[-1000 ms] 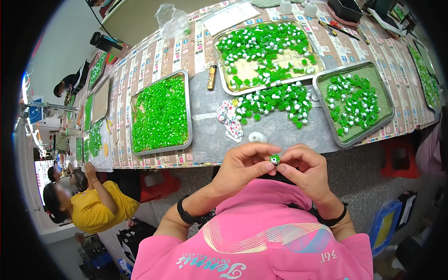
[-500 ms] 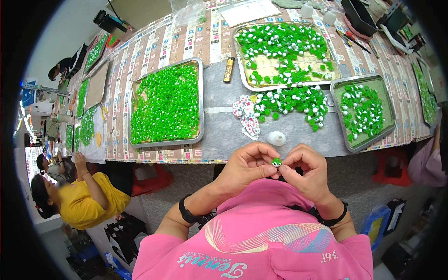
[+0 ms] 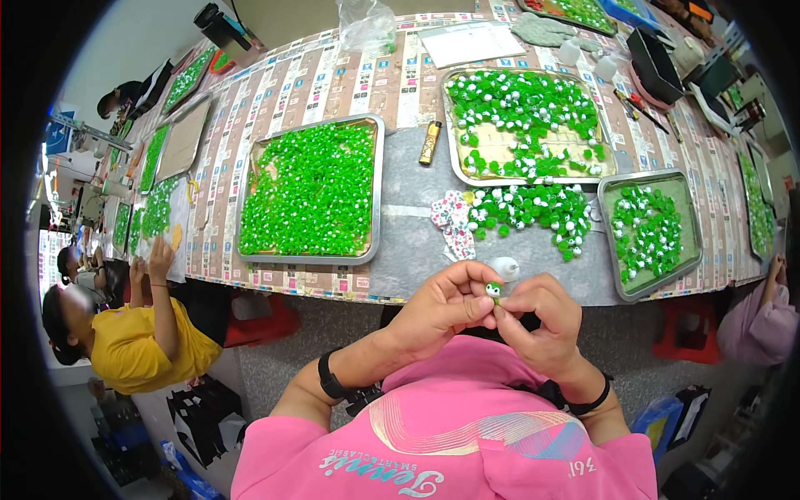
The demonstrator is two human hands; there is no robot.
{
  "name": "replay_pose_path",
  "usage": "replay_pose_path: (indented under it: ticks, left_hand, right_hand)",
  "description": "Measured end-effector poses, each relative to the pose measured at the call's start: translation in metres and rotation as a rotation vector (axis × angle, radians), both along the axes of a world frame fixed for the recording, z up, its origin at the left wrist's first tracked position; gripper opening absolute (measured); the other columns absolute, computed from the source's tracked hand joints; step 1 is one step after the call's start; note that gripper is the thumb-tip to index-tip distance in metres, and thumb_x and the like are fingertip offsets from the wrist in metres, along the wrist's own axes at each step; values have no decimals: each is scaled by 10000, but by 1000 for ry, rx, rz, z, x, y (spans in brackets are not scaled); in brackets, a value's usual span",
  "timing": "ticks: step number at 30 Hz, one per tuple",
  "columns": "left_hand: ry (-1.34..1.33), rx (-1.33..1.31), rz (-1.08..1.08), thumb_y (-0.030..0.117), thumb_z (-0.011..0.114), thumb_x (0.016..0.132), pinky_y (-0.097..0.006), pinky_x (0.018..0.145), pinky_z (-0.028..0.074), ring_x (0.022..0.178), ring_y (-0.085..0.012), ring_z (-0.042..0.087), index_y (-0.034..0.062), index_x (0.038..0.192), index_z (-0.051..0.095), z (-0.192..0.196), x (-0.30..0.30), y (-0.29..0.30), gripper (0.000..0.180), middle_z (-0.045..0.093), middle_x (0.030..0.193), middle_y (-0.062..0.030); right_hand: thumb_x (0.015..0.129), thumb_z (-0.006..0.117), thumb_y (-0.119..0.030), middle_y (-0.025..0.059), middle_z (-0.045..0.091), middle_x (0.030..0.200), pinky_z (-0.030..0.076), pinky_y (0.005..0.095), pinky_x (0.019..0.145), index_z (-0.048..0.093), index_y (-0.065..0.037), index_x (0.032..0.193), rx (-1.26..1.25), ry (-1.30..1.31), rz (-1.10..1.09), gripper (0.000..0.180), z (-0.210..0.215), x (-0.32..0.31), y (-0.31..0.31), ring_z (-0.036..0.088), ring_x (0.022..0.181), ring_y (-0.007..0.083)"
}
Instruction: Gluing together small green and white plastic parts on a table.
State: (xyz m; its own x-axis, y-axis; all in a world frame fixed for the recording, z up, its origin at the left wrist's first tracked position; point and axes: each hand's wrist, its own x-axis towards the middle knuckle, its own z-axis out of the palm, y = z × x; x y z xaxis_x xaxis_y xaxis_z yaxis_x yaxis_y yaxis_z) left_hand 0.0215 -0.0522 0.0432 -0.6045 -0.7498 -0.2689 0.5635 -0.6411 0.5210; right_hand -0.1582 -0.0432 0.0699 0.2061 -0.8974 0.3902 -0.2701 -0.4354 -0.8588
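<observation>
Close in front of my chest, a tiny green-and-white doll head (image 3: 493,289) with dark eye spots sits at the fingertips. My left hand (image 3: 437,307) pinches it between thumb and finger. My right hand (image 3: 546,321) is closed just under it, its thumb and forefinger on a small green bit (image 3: 498,303) that seems joined to the head. Partly hidden behind my fingers, a white squeeze bottle (image 3: 505,267) lies at the table's near edge. Beyond it spreads a loose pile of green and white pieces (image 3: 533,210), with a floral cloth (image 3: 452,221) at its left.
Metal trays hold similar pieces: a full one (image 3: 377,200) at left, one (image 3: 454,125) behind the pile, a smaller one (image 3: 698,242) at right. A yellow-and-black lighter-shaped stick (image 3: 430,142) lies between. A co-worker in yellow (image 3: 150,346) sits at left, another person's sleeve (image 3: 754,325) at right.
The view has shifted, so the table appears moved to the right. The doll head is turned, with the green bit now showing below it. The co-worker in yellow has raised both hands.
</observation>
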Motion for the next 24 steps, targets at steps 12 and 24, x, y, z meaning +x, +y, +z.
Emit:
replay_pose_path:
  ticks: [12, 24]
  left_hand:
    - [-179, -7, 14, 54, 598, 892, -248, 735, 524, 783, -124, 625, 29, 1075, 519, 13, -9, -5, 200, 617, 861, -57]
    - [-336, -239, -2, -38, 671, 809, -238, 679, 543, 781, -127, 637, -24, 1051, 572, 17, -8, -7, 261, 637, 898, -91]
  right_hand:
    - [725, 707, 30, 70, 582, 814, 491, 222, 549, 639, -21, 853, 114, 0, -6, 154, -4, -11, 1, 608, 644, 114]
    - [846, 669, -75, 49, 627, 908, 480, 207, 630, 624, 8, 1016, 598, -448, 83, 194, -10, -22, 2, 586, 732, 75]
